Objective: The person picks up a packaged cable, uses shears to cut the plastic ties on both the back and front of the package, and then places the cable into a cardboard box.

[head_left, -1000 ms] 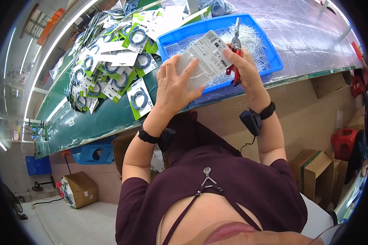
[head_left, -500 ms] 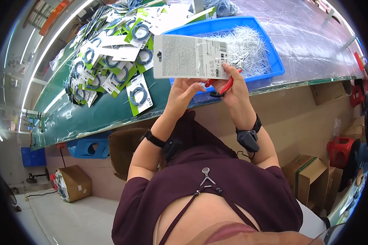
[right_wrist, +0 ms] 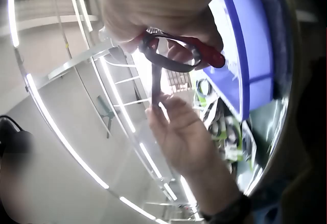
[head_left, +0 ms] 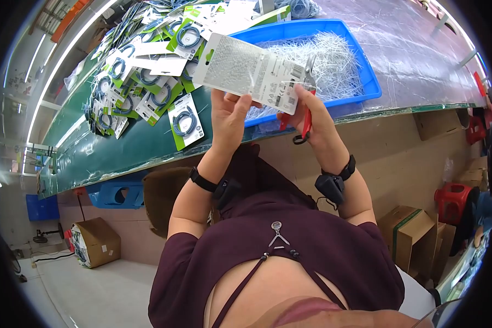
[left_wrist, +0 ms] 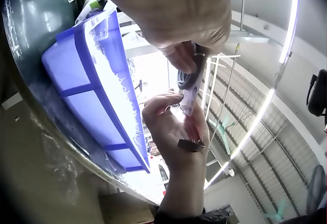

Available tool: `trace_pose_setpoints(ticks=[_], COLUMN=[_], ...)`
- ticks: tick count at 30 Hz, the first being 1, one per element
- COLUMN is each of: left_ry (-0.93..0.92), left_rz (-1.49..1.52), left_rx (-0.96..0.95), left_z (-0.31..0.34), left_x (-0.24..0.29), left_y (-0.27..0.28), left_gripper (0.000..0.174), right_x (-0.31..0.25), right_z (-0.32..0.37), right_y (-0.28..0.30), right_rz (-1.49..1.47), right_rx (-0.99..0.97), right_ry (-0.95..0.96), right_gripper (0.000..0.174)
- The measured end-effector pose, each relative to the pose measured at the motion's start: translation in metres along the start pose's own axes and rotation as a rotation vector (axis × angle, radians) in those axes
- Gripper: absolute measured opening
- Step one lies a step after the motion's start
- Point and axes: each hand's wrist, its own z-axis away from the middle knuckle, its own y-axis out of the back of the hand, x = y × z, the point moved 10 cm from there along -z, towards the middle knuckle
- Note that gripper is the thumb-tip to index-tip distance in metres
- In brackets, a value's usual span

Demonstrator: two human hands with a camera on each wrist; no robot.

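Note:
A white packaging card (head_left: 246, 71), its printed back facing up, is held between both hands above the table's front edge. My left hand (head_left: 228, 117) pinches its lower edge, thumb on the printed side. The thumb of my right hand (head_left: 320, 121) presses the barcode end. That same right hand also holds red-handled cutters (head_left: 306, 123), their metal blades pointing up beside the card. In the right wrist view a dark loop (right_wrist: 173, 64) shows at the cutters' handle ends. From the left wrist, a dark coiled cable (left_wrist: 190, 79) shows on the card's underside.
Behind the card stands a blue tray (head_left: 370, 82) with many thin white plastic strips (head_left: 333, 60). Left of it, many carded cables (head_left: 161, 98) are heaped on the green tabletop (head_left: 87, 158). One carded cable (head_left: 186, 121) lies near the front edge. Cardboard boxes (head_left: 410, 229) stand below right.
The card has turned from sloping up to the right to sloping up to the left. My left hand has moved from across its back to its lower edge. The cutters stay in my right hand.

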Motion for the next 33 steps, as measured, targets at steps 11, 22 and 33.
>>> trace_pose_setpoints(ticks=[11, 22, 33], left_ry=[-0.16, -0.128, -0.122], left_rz=[-0.26, -0.316, -0.403], left_rx=[-0.015, -0.057, -0.084], left_z=[-0.007, -0.001, -0.003], left_x=[0.021, 0.007, -0.005], left_y=[0.008, -0.003, -0.005], left_gripper=[0.047, 0.043, 0.042], right_x=[-0.066, -0.062, -0.06], right_z=[0.046, 0.029, 0.025], right_y=[-0.015, -0.006, 0.005], right_rz=[1.809, 1.716, 1.673], right_rx=[0.241, 0.201, 0.19], right_ry=[0.801, 0.64, 0.642], right_gripper=[0.061, 0.045, 0.04])
